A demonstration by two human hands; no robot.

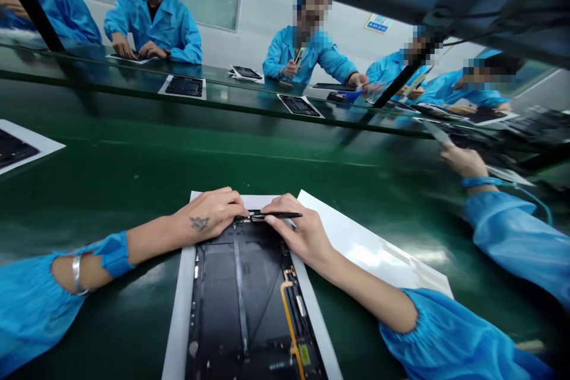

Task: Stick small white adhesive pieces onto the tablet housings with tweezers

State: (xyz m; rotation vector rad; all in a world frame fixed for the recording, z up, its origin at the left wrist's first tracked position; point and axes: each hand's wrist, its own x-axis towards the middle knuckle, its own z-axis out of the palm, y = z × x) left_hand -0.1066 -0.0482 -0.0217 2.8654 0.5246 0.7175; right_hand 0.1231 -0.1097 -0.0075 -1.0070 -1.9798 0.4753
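Observation:
An opened black device housing, like the inside of a tablet or laptop, lies on a white sheet in front of me. An orange flat cable runs along its right side and a grey strip down its middle. My right hand pinches black tweezers, whose tip points left at the housing's far edge. My left hand is closed at that same edge, fingertips pressed together by small parts. Whatever those fingers hold is too small to make out.
A second white sheet lies right of the housing. At far right, a co-worker's hand reaches over the green table. Another housing lies at left. Several people in blue work across a raised ledge with more housings; dark posts stand there.

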